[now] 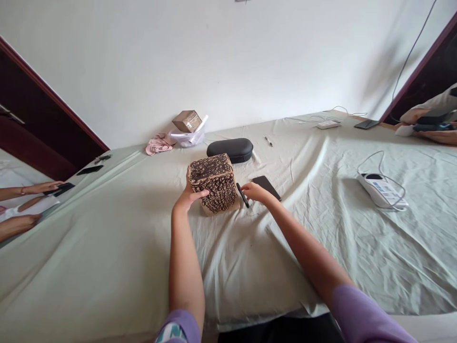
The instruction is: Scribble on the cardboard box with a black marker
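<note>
A cardboard box covered in black looping scribbles sits on the cloth in front of me, slightly tilted. My left hand grips its left side, with the thumb laid across the scribbled front face and the other fingers hidden behind. Just right of the box, my right hand has its fingertips closed on a black marker, whose lower end points down toward the cloth. A dark flat phone-like slab lies beyond my right hand, partly covered by it.
Behind the box lies a black zip case, with a pen nearby. A small box and pink cloth are by the wall. A white power strip lies right. Other people's hands show at left and at the right edge.
</note>
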The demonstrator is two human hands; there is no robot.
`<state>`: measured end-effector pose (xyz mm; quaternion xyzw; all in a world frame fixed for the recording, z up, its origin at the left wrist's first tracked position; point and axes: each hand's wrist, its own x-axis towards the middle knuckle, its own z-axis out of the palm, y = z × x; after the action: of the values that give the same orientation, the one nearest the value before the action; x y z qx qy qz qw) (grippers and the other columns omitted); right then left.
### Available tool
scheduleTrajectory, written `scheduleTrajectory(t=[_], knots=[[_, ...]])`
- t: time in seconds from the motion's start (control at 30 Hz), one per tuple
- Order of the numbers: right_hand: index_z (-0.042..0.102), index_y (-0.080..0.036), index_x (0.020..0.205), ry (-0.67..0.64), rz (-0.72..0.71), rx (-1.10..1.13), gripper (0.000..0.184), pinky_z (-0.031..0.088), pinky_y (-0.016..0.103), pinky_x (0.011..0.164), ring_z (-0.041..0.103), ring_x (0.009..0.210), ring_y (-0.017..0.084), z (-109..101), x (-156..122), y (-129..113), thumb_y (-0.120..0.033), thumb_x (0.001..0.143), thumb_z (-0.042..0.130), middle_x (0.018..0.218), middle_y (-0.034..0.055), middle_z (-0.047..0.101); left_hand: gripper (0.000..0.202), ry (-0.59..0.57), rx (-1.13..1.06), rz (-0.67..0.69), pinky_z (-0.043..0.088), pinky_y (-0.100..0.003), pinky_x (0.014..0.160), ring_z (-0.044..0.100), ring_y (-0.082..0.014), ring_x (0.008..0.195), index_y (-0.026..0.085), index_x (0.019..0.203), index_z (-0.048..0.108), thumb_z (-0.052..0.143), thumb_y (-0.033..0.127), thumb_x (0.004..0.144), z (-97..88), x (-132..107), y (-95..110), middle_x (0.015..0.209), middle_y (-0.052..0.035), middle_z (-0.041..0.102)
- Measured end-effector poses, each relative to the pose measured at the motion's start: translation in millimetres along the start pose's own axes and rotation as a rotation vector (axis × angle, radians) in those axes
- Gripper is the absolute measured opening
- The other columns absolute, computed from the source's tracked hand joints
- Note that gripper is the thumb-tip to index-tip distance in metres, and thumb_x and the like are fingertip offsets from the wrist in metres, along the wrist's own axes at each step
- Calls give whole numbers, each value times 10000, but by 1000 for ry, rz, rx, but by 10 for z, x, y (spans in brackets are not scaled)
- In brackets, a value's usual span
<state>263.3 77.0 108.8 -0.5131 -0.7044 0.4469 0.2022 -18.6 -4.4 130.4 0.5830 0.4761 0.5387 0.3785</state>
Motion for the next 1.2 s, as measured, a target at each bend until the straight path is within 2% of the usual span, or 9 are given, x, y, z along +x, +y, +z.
scheduleTrajectory(t=[0.13, 0.23, 0.33, 0.43, 0.63, 0.83, 0.9, 1.07, 1.2], knots=[[799, -141, 1362, -99, -100, -161, 514, 555, 451, 1178, 708, 1382, 405, -66, -60, -23, -122, 849, 769, 1413, 189, 785, 1515, 2, -8, -14, 187, -561, 1422, 304, -393, 1722, 379, 1802, 55, 1020, 524, 643, -39, -3, 66, 1849, -141, 342], [447, -249, 1740, -203, -254, -180, 1038, 370, 457, 1364, 444, 1658, 365, -132, -117, -30, -210, 797, 879, 1793, 128, 456, 1520, -11, -87, -23, 171, -533, 1427, 197, -357, 1761, 427, 1795, -9, 997, 593, 668, -61, 14, 87, 1910, -91, 167], [110, -247, 1836, -296, -416, -130, 1307, 220, 480, 1425, 221, 1752, 362, -114, -105, 17, -246, 781, 882, 1904, 124, 145, 1318, -26, -203, -54, 292, -586, 1384, 255, -365, 1745, 480, 1787, 17, 855, 709, 796, -64, 23, 96, 1919, -54, 127], [25, -251, 1837, -294, -493, -66, 1367, 158, 492, 1433, 140, 1768, 367, -53, -43, 91, -246, 768, 876, 1914, 118, 17, 1252, -31, -206, -55, 360, -602, 1348, 275, -376, 1738, 515, 1779, 50, 833, 699, 820, -64, 11, 128, 1919, -34, 134], [-29, -371, 1825, -219, -654, 150, 1315, 189, 578, 1414, 128, 1769, 374, -161, -19, 109, -397, 856, 861, 1922, 48, 27, 1580, 14, -145, 124, 250, -525, 1401, 314, -356, 1722, 433, 1791, -22, 1036, 434, 616, -90, 22, 219, 1884, -106, 252], [-193, -360, 1792, -40, -664, 297, 1585, 137, 600, 1415, 83, 1774, 379, -414, -117, -10, -671, 741, 952, 1918, 120, 42, 1446, 143, -286, 328, 400, -583, 1331, 341, -387, 1702, 525, 1753, 126, 1001, 593, 604, -66, 115, 233, 1866, -63, 290], [-214, -381, 1783, 61, -706, 371, 1600, 154, 608, 1410, 131, 1769, 374, -510, -180, -50, -761, 721, 922, 1915, 116, 71, 1401, 104, -252, 319, 373, -589, 1351, 294, -392, 1721, 515, 1750, 184, 989, 632, 610, -70, 91, 263, 1884, -46, 244], [-236, -376, 1775, 228, -835, 311, 1630, 201, 640, 1396, 240, 1739, 400, -810, -396, -143, -852, 690, 883, 1871, 126, 251, 1445, -105, 72, 79, 232, -596, 1412, 218, -435, 1744, 361, 1799, 177, 1022, 559, 644, -119, -111, 484, 1902, -126, 181], [-269, -393, 1759, 202, -928, 195, 1689, 271, 670, 1372, 336, 1687, 441, -925, -595, -285, -849, 646, 917, 1828, 123, 329, 1529, -136, 232, 200, 268, -619, 1394, 218, -414, 1748, 407, 1797, -76, 1003, 535, 720, -80, -241, 746, 1910, -130, 129]])
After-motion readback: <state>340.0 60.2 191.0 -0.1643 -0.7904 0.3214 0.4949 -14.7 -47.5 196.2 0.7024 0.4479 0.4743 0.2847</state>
